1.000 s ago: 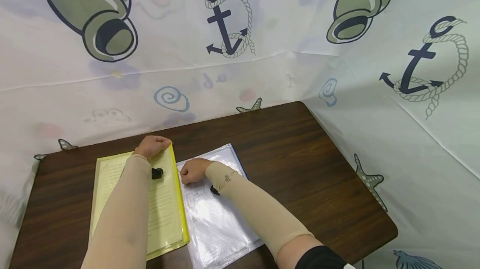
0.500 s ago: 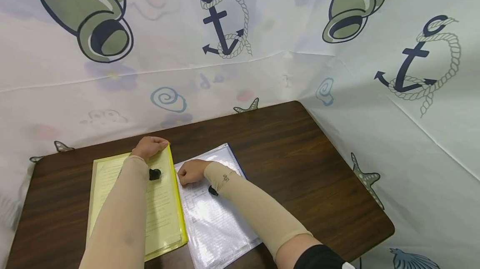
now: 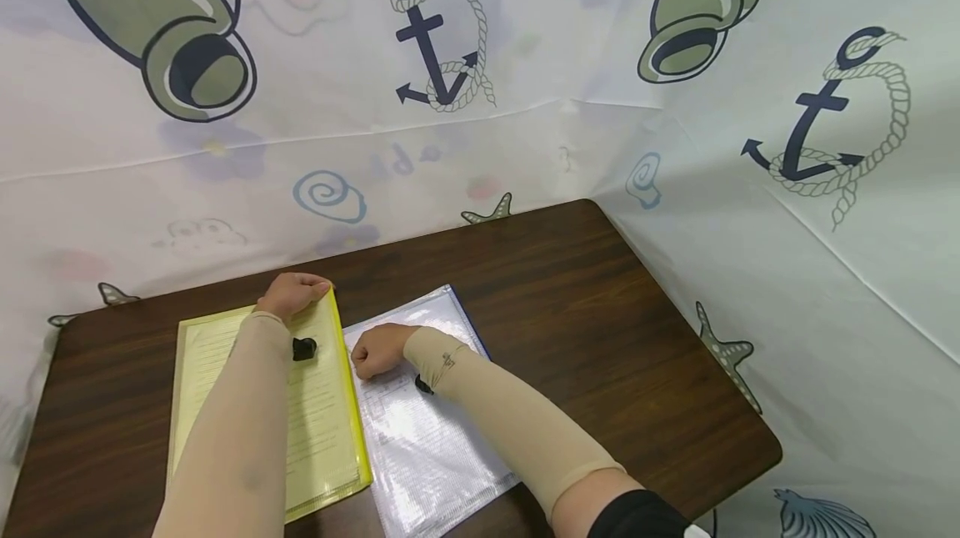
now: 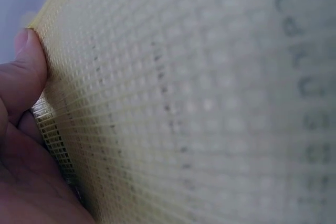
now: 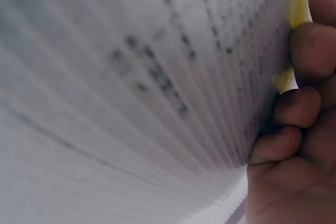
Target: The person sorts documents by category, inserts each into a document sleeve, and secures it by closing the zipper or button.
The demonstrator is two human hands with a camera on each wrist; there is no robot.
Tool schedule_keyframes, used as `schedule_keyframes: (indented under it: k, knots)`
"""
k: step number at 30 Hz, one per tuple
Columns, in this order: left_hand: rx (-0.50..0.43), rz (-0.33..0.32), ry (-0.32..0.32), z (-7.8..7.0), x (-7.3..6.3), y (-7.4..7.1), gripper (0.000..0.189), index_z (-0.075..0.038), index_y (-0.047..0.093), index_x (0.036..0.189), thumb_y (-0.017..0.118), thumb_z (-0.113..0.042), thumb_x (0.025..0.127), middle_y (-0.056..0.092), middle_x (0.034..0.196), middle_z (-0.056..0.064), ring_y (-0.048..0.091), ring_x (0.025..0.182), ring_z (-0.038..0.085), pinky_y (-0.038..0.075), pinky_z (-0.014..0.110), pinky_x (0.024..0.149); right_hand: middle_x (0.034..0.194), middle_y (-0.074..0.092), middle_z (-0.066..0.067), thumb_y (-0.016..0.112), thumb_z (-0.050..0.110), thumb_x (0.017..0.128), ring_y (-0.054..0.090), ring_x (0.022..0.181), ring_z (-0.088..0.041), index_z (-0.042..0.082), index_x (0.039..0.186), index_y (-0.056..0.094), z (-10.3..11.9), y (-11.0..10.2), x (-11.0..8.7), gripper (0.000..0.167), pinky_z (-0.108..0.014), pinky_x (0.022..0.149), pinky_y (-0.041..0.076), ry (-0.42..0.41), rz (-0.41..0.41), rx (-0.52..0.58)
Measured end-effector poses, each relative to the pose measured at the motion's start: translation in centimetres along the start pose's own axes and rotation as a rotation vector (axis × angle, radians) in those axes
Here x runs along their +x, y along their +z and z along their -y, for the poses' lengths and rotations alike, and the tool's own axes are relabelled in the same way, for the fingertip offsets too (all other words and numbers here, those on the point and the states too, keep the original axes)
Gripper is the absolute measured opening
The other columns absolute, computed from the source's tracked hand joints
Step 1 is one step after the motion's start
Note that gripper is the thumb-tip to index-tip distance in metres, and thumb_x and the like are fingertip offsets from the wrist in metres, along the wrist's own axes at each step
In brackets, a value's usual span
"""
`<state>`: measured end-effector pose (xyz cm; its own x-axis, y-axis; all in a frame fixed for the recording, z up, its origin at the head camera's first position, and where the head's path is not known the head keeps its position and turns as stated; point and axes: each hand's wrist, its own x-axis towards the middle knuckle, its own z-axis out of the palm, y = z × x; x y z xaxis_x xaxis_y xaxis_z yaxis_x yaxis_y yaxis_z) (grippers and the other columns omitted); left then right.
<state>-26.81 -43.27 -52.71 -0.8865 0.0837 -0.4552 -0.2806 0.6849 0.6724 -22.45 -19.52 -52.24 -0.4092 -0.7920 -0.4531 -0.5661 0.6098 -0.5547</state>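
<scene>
A yellow mesh zip pouch (image 3: 322, 429) lies on the left, printed paper showing through it and a bright yellow strip along its right edge. My left hand (image 3: 288, 296) pinches its top right corner. The left wrist view shows the thumb (image 4: 31, 61) on the edge and the fingers partly hidden below. Beside it lies a clear pouch (image 3: 420, 455) with a blue right edge and paper inside. My right hand (image 3: 378, 350) is over this pouch's upper left part, close to the yellow strip. Its fingers (image 5: 299, 108) are curled; I cannot tell whether they pinch anything.
Both pouches lie on a dark wood-grain table (image 3: 540, 313) with rounded corners. A white cloth (image 3: 540, 46) printed with anchors and shells hangs behind it and on the right. The clear pouch lies slightly askew, its left edge right at the yellow pouch.
The whole head view has shifted slightly, so everything appears a little further left. Hands and pouches keep the same places on the table.
</scene>
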Motion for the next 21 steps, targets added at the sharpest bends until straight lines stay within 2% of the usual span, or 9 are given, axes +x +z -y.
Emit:
schedule_keyframes:
  k: [7,16,21]
  knots:
    - [-0.007,-0.012,-0.002,-0.32,-0.42,0.4,0.052,-0.01,0.064,0.137,0.052,-0.049,0.104,0.044,0.153,0.024,0.03,0.142,0.052,-0.005,0.08,0.108,0.059,0.044,0.008,0.06,0.017,0.089,0.033,0.053,-0.005,0.02,0.063,0.047,-0.04,0.17,-0.21,0.029,-0.019,0.055,0.026,0.006,0.036,0.013]
    - [-0.022,-0.016,0.016,0.06,0.07,0.59,0.052,-0.01,0.064,0.138,0.053,-0.048,0.104,0.044,0.153,0.023,0.028,0.143,0.051,-0.007,0.08,0.107,0.059,0.043,0.008,0.06,0.017,0.091,0.033,0.053,-0.006,0.02,0.064,0.047,-0.4,0.18,-0.39,0.03,-0.019,0.055,0.027,0.001,0.026,0.027]
    - [-0.03,-0.009,0.015,0.14,0.26,0.65,0.055,-0.008,0.061,0.139,0.052,-0.049,0.104,0.042,0.154,0.025,0.022,0.146,0.053,-0.011,0.081,0.105,0.059,0.043,0.009,0.06,0.018,0.091,0.035,0.054,-0.004,0.021,0.065,0.048,-0.26,0.35,-0.63,0.029,-0.018,0.056,0.028,-0.013,-0.009,-0.017]
